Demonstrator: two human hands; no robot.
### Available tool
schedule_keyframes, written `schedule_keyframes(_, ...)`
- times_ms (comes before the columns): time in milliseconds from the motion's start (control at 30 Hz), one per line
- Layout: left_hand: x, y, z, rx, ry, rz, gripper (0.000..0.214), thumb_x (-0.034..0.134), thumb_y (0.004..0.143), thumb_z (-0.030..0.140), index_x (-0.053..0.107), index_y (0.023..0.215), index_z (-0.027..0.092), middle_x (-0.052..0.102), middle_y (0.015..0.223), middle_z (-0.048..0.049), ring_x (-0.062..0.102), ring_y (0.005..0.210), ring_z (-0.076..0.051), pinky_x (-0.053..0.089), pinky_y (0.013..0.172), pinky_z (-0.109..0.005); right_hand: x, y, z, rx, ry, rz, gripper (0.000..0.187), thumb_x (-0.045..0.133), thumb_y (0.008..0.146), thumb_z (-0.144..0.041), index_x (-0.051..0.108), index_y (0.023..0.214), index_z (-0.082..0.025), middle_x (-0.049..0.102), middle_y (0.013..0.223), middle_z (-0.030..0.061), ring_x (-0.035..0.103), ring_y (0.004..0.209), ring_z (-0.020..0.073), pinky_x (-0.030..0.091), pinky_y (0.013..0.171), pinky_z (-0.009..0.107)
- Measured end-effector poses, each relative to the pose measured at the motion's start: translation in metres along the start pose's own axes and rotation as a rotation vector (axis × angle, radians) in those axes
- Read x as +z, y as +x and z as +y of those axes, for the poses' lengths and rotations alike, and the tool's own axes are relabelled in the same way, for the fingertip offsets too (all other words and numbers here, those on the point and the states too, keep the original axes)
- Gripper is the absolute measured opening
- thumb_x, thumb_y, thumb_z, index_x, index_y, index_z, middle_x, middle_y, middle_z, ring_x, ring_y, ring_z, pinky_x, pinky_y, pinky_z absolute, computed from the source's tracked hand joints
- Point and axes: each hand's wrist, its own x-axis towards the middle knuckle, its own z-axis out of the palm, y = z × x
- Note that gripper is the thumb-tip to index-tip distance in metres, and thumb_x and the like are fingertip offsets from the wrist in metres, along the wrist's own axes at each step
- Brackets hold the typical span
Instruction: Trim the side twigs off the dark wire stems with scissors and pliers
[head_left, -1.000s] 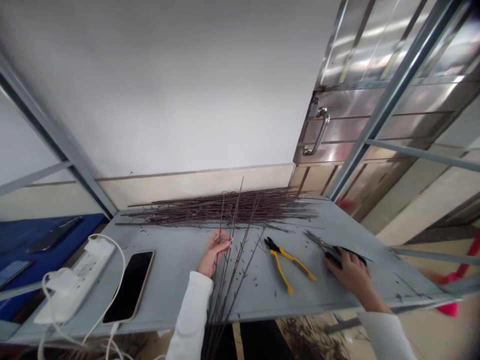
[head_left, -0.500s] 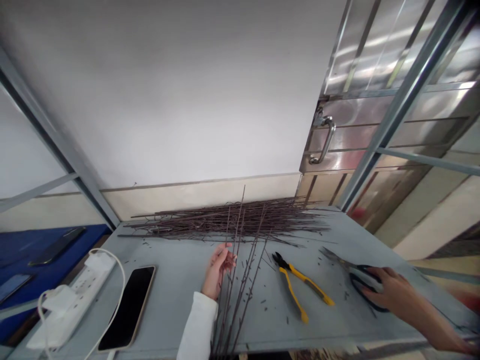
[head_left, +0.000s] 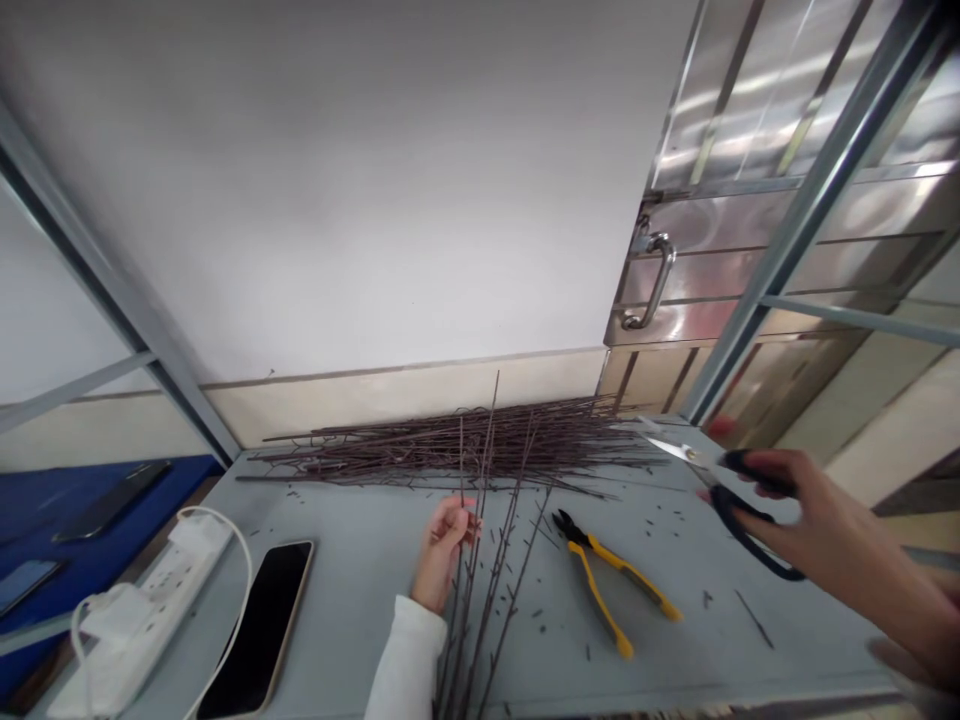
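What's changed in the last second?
The right hand has lifted the black-handled scissors off the table, up and leftward toward the twig pile. The left hand still grips the thin twigs. The yellow-handled pliers and smartphone stay put.

Dark reddish-brown twigs (head_left: 465, 445) over a pale grey table (head_left: 360, 640), speckled with dark clippings. Bright yellow handles and a black head on the side-cutting pliers (head_left: 607, 575). Black loop handles and silver blades on the scissors (head_left: 742, 515). A white sleeve (head_left: 409, 665), a white power strip (head_left: 142, 610), a glossy black phone (head_left: 259, 630) with a gold rim, and a deep blue mat (head_left: 30, 490).
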Motion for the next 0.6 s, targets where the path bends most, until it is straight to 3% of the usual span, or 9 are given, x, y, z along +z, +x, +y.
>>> schedule_keyframes(133,0.001,0.0,-0.001,0.052,0.037,0.026,0.028,0.077,0.065,0.039,0.07,0.082,0.017,0.068,0.077,-0.0029,0.059,0.073,-0.013,0.041,0.062,-0.021,0.004,0.007,-0.061,-0.126,0.102,-0.18,0.048,0.057,0.068,-0.064,0.043,0.09,-0.024,0.057,0.077,0.0077,0.054,0.064,0.0207,0.045,0.058,0.033)
schedule_keyframes(233,0.002,-0.001,0.0,0.029,0.01,-0.012,0.027,0.074,0.069,0.038,0.069,0.084,0.017,0.068,0.079,-0.0038,0.06,0.075,-0.014,0.043,0.064,-0.022,0.009,0.011,-0.091,-0.159,0.195,-0.422,0.045,0.06,0.07,-0.06,0.043,0.09,-0.023,0.055,0.076,0.0048,0.05,0.064,0.0189,0.043,0.06,0.033)
schedule_keyframes(333,0.004,-0.003,0.001,-0.004,-0.047,-0.032,0.026,0.074,0.069,0.04,0.068,0.083,0.018,0.067,0.076,-0.0027,0.061,0.073,-0.014,0.043,0.064,-0.022,0.013,0.013,-0.111,-0.109,0.426,-0.774,0.04,0.057,0.075,-0.059,0.043,0.085,-0.023,0.05,0.068,-0.0012,0.047,0.06,0.015,0.042,0.059,0.03)
schedule_keyframes(400,0.005,-0.003,0.001,0.002,-0.068,-0.044,0.025,0.074,0.069,0.039,0.068,0.081,0.018,0.067,0.076,-0.002,0.06,0.071,-0.013,0.043,0.063,-0.022,0.014,0.011,-0.127,-0.058,0.647,-1.0,0.038,0.045,0.084,-0.059,0.043,0.079,-0.022,0.046,0.065,-0.003,0.047,0.059,0.0123,0.042,0.061,0.028)
schedule_keyframes(500,0.005,-0.003,0.002,0.014,-0.063,-0.075,0.024,0.074,0.07,0.039,0.068,0.081,0.018,0.067,0.076,-0.0021,0.059,0.069,-0.012,0.043,0.062,-0.021,0.016,0.007,-0.151,0.009,0.874,-1.227,0.046,0.03,0.09,-0.059,0.045,0.075,-0.019,0.047,0.062,-0.0026,0.048,0.057,0.0104,0.042,0.062,0.026)
schedule_keyframes(600,0.006,-0.003,0.002,0.004,-0.039,-0.067,0.025,0.075,0.068,0.039,0.069,0.08,0.018,0.068,0.077,-0.0024,0.06,0.072,-0.013,0.045,0.065,-0.022,0.022,0.004,-0.168,0.119,1.011,-1.397,0.049,0.034,0.088,-0.062,0.049,0.074,-0.018,0.047,0.063,-0.0022,0.046,0.056,0.0103,0.043,0.059,0.025)
